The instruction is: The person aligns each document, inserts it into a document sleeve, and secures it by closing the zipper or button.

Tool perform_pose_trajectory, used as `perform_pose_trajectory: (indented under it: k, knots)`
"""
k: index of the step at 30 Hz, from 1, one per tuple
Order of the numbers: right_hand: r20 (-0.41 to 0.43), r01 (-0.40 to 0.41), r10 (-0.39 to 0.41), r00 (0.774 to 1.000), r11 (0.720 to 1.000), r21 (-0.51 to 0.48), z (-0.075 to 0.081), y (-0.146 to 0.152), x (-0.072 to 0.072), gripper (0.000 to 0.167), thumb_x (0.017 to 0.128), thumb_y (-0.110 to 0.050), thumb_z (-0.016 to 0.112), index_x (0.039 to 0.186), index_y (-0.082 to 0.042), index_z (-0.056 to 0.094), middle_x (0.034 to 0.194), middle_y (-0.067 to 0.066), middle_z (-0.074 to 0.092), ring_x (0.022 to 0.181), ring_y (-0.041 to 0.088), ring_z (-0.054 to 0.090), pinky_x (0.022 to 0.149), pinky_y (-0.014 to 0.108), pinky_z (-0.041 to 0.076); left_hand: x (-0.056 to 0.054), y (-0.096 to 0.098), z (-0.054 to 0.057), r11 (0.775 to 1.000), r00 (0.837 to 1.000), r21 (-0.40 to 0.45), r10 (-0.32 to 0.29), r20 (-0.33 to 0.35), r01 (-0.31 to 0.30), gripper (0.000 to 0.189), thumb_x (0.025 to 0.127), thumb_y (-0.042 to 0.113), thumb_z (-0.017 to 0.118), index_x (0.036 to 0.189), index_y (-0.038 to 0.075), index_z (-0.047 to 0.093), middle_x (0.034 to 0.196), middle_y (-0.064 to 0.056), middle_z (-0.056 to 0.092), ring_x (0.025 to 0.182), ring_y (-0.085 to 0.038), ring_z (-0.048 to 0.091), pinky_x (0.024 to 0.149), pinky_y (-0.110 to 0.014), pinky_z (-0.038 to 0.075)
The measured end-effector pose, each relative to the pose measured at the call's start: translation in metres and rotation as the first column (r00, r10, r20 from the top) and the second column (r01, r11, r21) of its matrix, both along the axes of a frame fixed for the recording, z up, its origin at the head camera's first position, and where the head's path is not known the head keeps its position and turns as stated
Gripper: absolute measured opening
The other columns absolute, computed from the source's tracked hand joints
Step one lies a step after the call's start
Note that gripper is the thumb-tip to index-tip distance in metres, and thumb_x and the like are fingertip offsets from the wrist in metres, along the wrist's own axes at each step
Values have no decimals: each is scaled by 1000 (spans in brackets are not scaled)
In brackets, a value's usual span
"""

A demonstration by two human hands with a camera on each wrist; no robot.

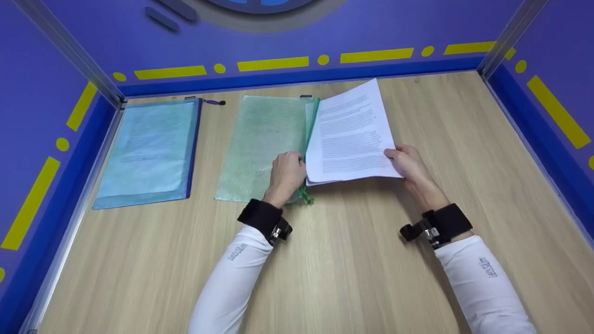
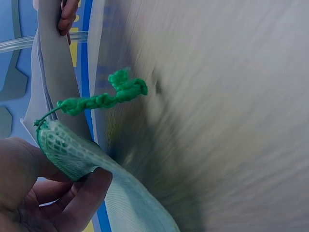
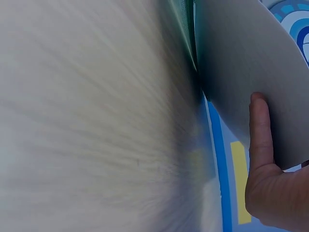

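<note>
A green mesh zip pouch [image 1: 264,139] lies in the middle of the table, its right edge lifted. My left hand [image 1: 287,174] pinches that edge near the front corner, beside the knotted green pull cord [image 2: 104,99]. Printed paper sheets [image 1: 350,139] stand tilted at the pouch's right edge, text side up. How far their left edge reaches into the pouch is hidden. My right hand [image 1: 408,162] holds the sheets by their right edge near the lower corner, thumb on top. From the right wrist view, one finger [image 3: 261,130] lies straight along the underside of the sheets.
A blue zip pouch [image 1: 148,153] with printed paper inside lies flat at the left, its purple pull [image 1: 214,102] pointing right. Purple and blue panels [image 1: 287,41] wall in the wooden table [image 1: 334,260] at the back and both sides.
</note>
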State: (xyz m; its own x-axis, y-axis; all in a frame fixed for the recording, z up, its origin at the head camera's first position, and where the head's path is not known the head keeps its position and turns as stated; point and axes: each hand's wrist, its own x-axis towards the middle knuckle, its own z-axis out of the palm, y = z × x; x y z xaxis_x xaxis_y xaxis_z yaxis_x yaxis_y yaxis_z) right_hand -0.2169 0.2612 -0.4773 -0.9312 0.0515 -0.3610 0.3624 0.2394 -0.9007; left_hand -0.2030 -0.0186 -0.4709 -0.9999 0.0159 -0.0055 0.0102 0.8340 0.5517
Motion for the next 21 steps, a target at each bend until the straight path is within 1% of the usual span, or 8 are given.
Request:
perform_pose_trajectory:
  k: [5,6,8,13,14,16,19,21]
  knots:
    - [-9,-6,5,1000,1000,-28,-1,-1,-1,48,102,-18,43,144,5,43,86,-15,64,79,-1,63,70,16,49,1,-1,-1,1000,1000,-7,-11,-17,11,25,96,4,50,72,7,55,70,1,44,65,-15,39,59,-27,30]
    - [-6,-4,4,1000,1000,-29,-1,-1,-1,48,102,-18,43,144,5,43,86,-15,64,79,-1,63,70,16,49,1,-1,-1,1000,1000,-9,-16,-13,16,26,97,4,48,71,8,51,70,0,41,65,-16,38,58,-28,29]
    - [0,1,-1,1000,999,-39,-2,-1,-2,48,101,-18,44,144,5,44,86,-15,65,79,-1,63,70,16,49,1,-2,-1,1000,1000,-8,-22,-12,22,27,97,3,47,70,7,49,69,0,41,65,-16,39,59,-28,30]
    - [19,24,-23,1000,997,-67,-4,-2,-2,48,101,-16,43,144,5,44,85,-17,65,81,-1,63,72,16,49,0,-1,-1,1000,1000,-1,-18,-1,18,28,97,4,48,70,7,53,71,-5,63,70,-19,61,60,-28,36]
    - [21,28,-26,999,997,-75,-4,-2,-2,48,101,-16,43,144,6,43,84,-17,65,81,-1,63,72,16,49,-1,-1,-1,1000,1000,0,-16,1,16,28,97,4,48,69,7,52,71,-5,64,71,-19,62,61,-28,37]
    - [24,28,-26,999,996,-79,-5,-2,-2,48,102,-16,43,144,6,43,84,-17,65,80,-2,63,72,15,49,-1,-1,-1,1000,1000,3,-15,1,15,30,97,3,48,67,8,50,67,-4,59,68,-18,59,60,-28,35]
    - [21,22,-21,1000,997,-78,-5,-4,-1,48,102,-15,42,144,6,42,85,-16,65,79,-1,63,71,15,49,-1,-2,-1,1000,1000,9,-18,2,18,33,97,3,48,66,11,38,63,1,38,62,-16,41,58,-28,29]
    - [14,20,-19,1000,997,-69,-6,-5,-1,47,102,-15,42,144,6,43,85,-15,65,79,-1,63,71,15,50,-1,-2,-1,1000,1000,15,-19,4,19,34,97,3,48,67,12,35,65,2,31,61,-16,35,57,-28,26]
